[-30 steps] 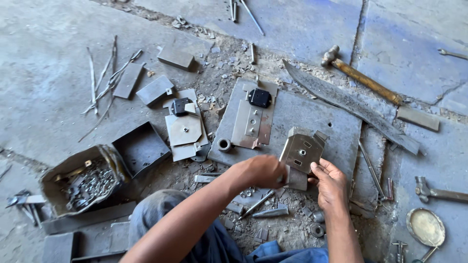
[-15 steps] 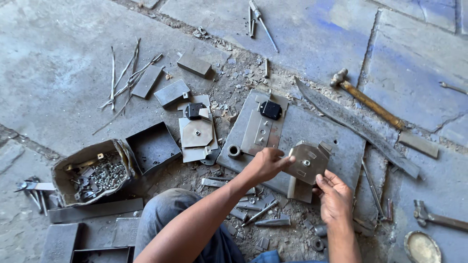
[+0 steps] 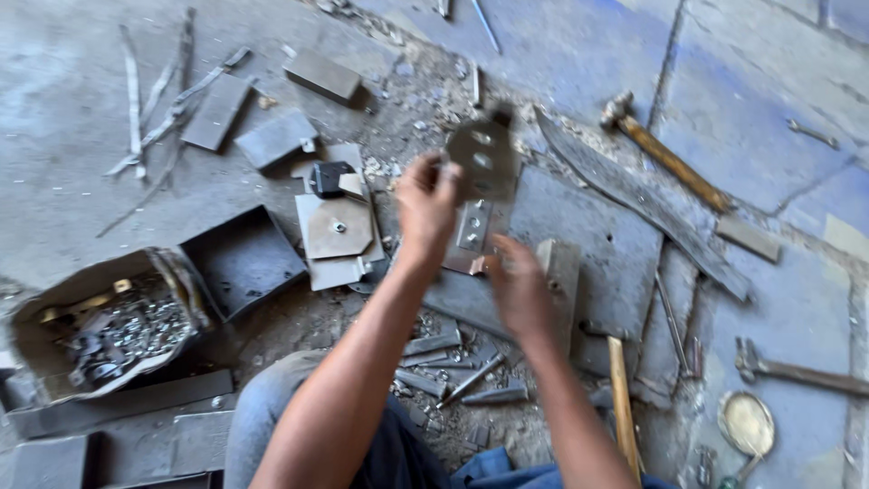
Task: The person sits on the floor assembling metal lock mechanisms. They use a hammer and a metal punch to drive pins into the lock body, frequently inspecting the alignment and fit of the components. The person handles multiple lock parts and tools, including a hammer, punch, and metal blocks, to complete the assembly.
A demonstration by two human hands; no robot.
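- Your left hand (image 3: 427,204) gripped a grey metal plate (image 3: 482,161) by its left edge and held it lifted off the floor, blurred by motion; two pale holes showed in it.
- Your right hand (image 3: 518,288) hovered just below the plate with fingers loosely spread; blur hid whether it touched anything, so I cannot tell its grip.
- Under the plate lay a second, flat plate (image 3: 474,237) with screw holes, resting on a large steel slab (image 3: 615,263).
- Left of your hand sat a square sheet with an octagonal piece and bolt (image 3: 337,228), and above it a small black block (image 3: 328,177).
- A torn, tan cardboard box (image 3: 100,326) stood at the far left, open, full of small shiny metal parts; no label could be read on it.
- Beside it lay an open dark metal tray (image 3: 243,260).
- A wooden-handled hammer (image 3: 665,158) lay at upper right, beyond a long dark blade-like strip (image 3: 647,210).
- A round brass-coloured lid (image 3: 747,423) lay at lower right, near pliers (image 3: 797,369).
- Chisels (image 3: 462,376) lay scattered by your knee.
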